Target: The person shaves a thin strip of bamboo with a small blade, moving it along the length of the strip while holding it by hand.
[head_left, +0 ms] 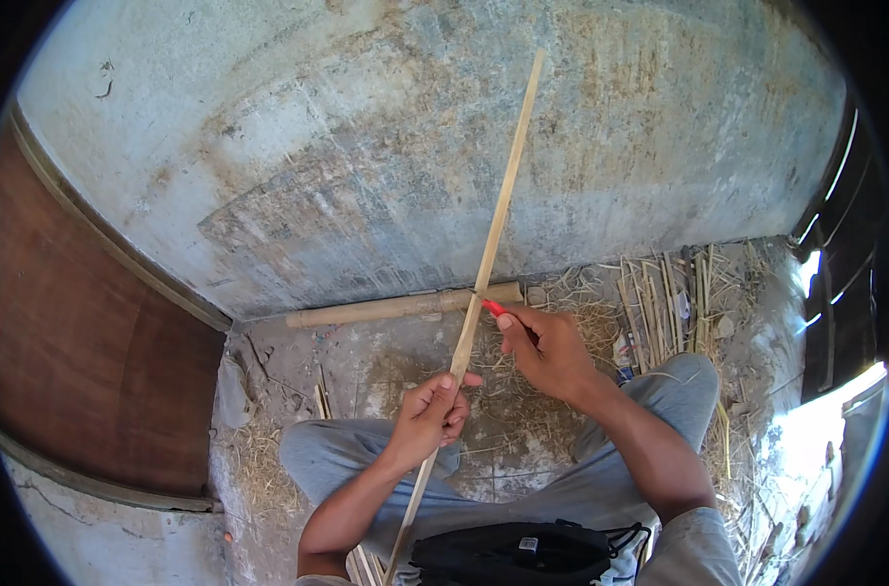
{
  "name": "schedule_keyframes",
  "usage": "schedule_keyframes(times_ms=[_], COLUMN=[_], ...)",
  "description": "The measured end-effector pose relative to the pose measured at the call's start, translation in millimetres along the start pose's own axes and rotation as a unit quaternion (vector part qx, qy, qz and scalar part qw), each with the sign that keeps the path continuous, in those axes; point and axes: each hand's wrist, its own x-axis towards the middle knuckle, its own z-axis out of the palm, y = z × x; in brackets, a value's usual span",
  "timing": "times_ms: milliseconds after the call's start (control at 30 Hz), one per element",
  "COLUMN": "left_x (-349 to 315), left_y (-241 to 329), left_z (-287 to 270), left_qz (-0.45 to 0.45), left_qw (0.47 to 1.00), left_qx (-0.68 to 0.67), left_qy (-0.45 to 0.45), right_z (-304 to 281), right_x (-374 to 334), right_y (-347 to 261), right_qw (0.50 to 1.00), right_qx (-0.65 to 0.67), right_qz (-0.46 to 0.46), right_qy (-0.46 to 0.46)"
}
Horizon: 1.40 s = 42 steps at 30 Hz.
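A long, narrow, pale strip (501, 215) runs on a slant through the middle of the view, its upper end in front of the wall and leaning right, its lower end passing over the lap to the bottom edge. The left hand (433, 415) is closed around it at about knee height, thumb laid along the top face and the index finger sticking out past the right edge. Farther up, the right hand (547, 354) is curled tightly around a small red-handled tool (493, 308), whose thin dark tip reaches across the strip; whether the edge bites into the surface is too small to tell. Beyond the hands, a thick bamboo pole (376, 311) lies on the floor (366, 386) along the foot of the stained grey wall (366, 146). To the right, a row of slim sticks (664, 308) lies among curly pale shavings (586, 317). The person sits with knees spread in grey trousers (679, 391), a black bag (513, 552) across the lap, just right of the strip's lower part. At the far left stands a brown panel (93, 322) with a frame, and a crumpled clear plastic bag (232, 391) lies near its corner.
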Motion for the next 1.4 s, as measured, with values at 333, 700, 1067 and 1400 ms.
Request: schedule_keyframes(times_ms=[333, 700, 1067, 1400], left_x=[0.8, 1.6, 2.4, -0.1], left_y=[5.2, 5.5, 4.8, 7.3], left_z=[-1.8, -3.8, -7.9, -6.5], left_qz=[-0.030, -0.057, -0.077, -0.045], left_qw=[0.997, 0.987, 0.991, 0.994], left_qx=[-0.065, -0.139, -0.100, -0.079], left_qy=[-0.006, -0.048, 0.035, 0.058], right_z=[-1.2, -1.2, -4.6, 11.9], right_x=[0.1, 0.0, -0.4, -10.8], right_y=[0.8, -0.1, -7.1, -4.3], right_qw=[1.000, 1.000, 0.998, 0.987], right_qx=[-0.003, -0.004, -0.060, -0.120], right_qz=[-0.022, -0.008, 0.001, -0.108], right_qy=[0.012, 0.030, 0.021, -0.022])
